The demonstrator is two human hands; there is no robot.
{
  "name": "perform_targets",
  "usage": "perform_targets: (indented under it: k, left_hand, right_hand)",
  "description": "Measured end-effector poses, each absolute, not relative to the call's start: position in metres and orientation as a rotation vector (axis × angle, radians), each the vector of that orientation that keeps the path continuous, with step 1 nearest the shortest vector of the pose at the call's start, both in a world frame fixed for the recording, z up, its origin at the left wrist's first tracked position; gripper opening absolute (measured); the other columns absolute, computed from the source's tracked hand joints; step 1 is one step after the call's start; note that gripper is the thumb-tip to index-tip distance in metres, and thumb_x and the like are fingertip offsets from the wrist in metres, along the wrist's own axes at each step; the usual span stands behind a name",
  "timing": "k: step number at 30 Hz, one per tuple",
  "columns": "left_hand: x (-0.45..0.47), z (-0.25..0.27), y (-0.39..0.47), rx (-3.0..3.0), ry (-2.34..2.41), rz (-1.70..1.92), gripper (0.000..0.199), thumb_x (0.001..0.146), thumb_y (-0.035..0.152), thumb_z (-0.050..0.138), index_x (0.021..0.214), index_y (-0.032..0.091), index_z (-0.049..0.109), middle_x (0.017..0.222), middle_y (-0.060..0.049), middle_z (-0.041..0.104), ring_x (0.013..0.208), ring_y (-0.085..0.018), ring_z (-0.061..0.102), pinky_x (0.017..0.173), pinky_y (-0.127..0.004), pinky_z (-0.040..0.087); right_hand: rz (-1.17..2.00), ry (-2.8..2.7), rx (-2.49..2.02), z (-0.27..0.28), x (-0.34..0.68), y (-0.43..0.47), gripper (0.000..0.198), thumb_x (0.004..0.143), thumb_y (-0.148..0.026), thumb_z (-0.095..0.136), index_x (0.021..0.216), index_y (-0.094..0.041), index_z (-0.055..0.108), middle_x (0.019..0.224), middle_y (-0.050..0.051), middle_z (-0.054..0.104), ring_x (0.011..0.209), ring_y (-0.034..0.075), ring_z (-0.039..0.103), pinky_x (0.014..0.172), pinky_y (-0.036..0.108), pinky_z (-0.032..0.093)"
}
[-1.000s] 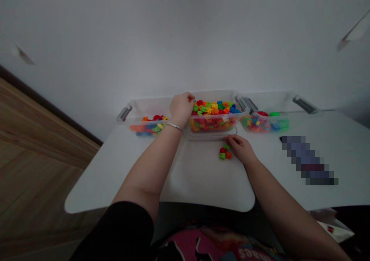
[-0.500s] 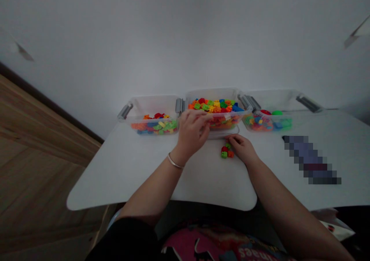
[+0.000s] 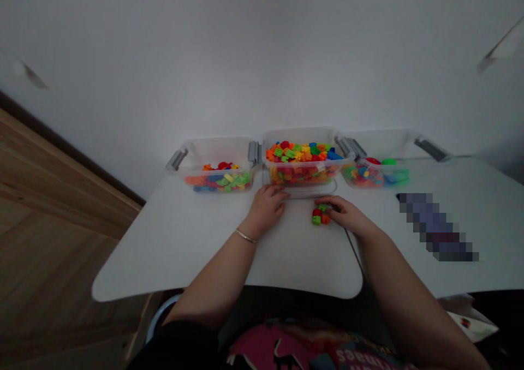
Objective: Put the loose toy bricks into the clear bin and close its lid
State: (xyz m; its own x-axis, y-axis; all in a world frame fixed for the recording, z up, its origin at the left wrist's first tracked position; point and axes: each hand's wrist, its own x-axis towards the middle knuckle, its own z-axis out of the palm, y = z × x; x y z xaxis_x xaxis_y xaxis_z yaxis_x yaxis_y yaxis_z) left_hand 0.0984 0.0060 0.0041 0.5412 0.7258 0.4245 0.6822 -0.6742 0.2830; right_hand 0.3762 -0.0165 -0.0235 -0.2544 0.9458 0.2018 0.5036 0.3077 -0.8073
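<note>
My left hand [image 3: 267, 210] rests palm down at the front of the middle box, with its fingers stretched toward a flat clear lid [image 3: 311, 193] and holding nothing. To the right, my right hand [image 3: 347, 216] has its thumb and index finger curled round the back of a small cluster of building blocks [image 3: 316, 219] on the table. Green, red and orange blocks make up that cluster; whether all of them are joined I cannot tell. Behind both hands stands the middle clear box [image 3: 305, 165], filled with blocks of many colours.
A clear box [image 3: 219, 180] on the left and another clear box [image 3: 375, 173] on the right hold more coloured pieces. The white table [image 3: 164, 250] has a blurred-out dark object [image 3: 436, 225] lying on its right. A wall rises behind; wooden furniture [image 3: 53, 239] stands left.
My left hand has come down from the front rim of the middle box to the lid and table. My right hand's fingers have shifted slightly over the cluster, which stays in place.
</note>
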Motion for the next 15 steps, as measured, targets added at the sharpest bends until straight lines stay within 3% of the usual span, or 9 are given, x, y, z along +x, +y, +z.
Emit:
perform_targets:
  k: [9,15]
  left_hand:
    - [0.099,0.004,0.010,2.593,1.233,0.695,0.030,0.083,0.018,0.059,0.111,0.018,0.067,0.115,-0.009,0.067,0.111,-0.023,0.057,0.103,-0.044,0.042]
    - [0.095,0.004,0.014,2.564,1.201,0.704,0.029,0.083,0.019,0.058,0.111,0.019,0.067,0.110,-0.008,0.070,0.109,-0.023,0.059,0.102,-0.046,0.043]
  right_hand:
    - [0.688,-1.875,-1.367,-0.017,0.367,-0.022,0.030,0.076,-0.031,0.058,0.101,-0.019,0.071,0.085,0.006,0.069,0.059,0.015,0.055,0.057,0.032,0.048]
    - [0.303,-1.594,-1.201,0.027,0.351,-0.026,0.027,0.081,-0.037,0.060,0.102,-0.023,0.067,0.099,0.007,0.067,0.086,0.019,0.063,0.079,0.036,0.053]
